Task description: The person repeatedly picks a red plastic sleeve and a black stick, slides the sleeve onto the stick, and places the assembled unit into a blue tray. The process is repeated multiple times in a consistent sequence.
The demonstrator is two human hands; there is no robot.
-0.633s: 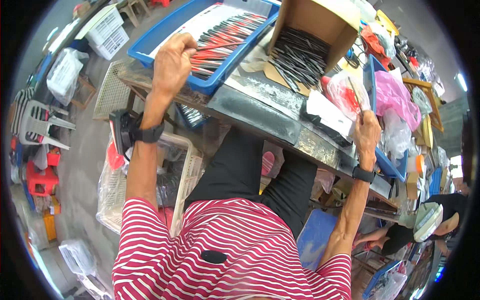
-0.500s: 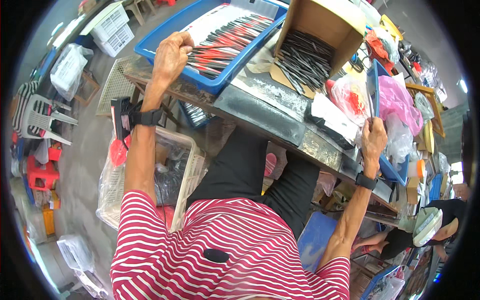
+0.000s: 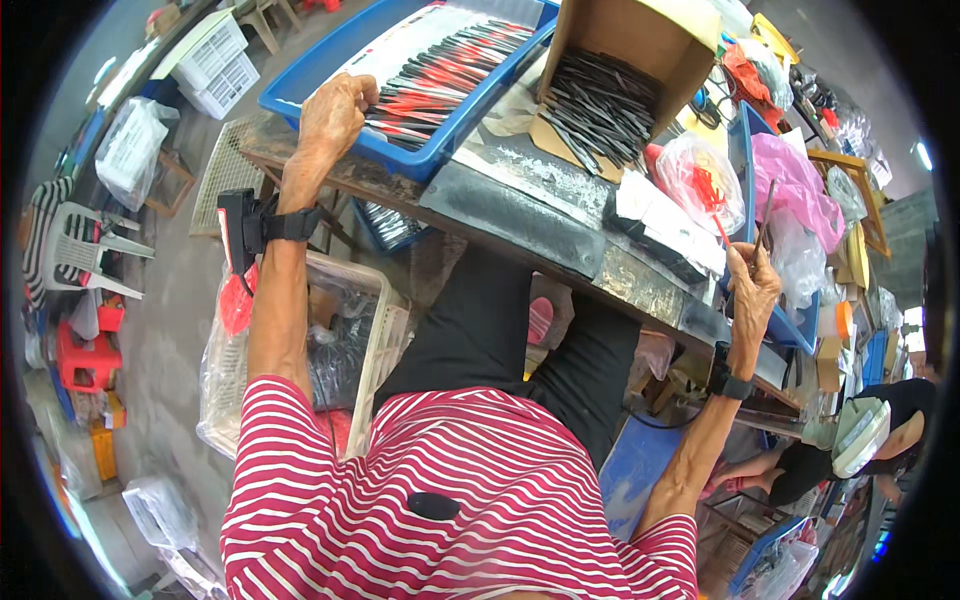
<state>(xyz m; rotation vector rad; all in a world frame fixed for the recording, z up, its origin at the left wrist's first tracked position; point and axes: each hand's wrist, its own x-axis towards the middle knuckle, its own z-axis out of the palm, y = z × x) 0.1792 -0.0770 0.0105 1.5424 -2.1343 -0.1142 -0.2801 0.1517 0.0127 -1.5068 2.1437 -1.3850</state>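
My left hand (image 3: 336,118) is at the near-left edge of a blue plastic tray (image 3: 425,163), fingers closed. Whether anything is between them is hidden. Inside the tray, slim black-and-red sticks (image 3: 440,85) lie in a row on white sheets. At the right, my right hand (image 3: 752,290) grips a thin dark stick (image 3: 768,212) that points up. A slim red piece (image 3: 722,232) also shows at its fingertips. Just beyond that hand sits a clear plastic bag (image 3: 735,165) with red pieces (image 3: 706,188) in it.
An open cardboard box (image 3: 625,25) of black sticks (image 3: 600,105) stands on the worn bench (image 3: 525,225). White paper (image 3: 655,215) lies nearer me. A pink bag (image 3: 795,190) is at the right. A lidless cream crate (image 3: 375,340) is below, left of my legs. Another person (image 3: 890,430) is at far right.
My right hand has come slightly down and turned, and a red piece now shows at its fingertips. The dark stick seen at my left fingers earlier no longer shows there.
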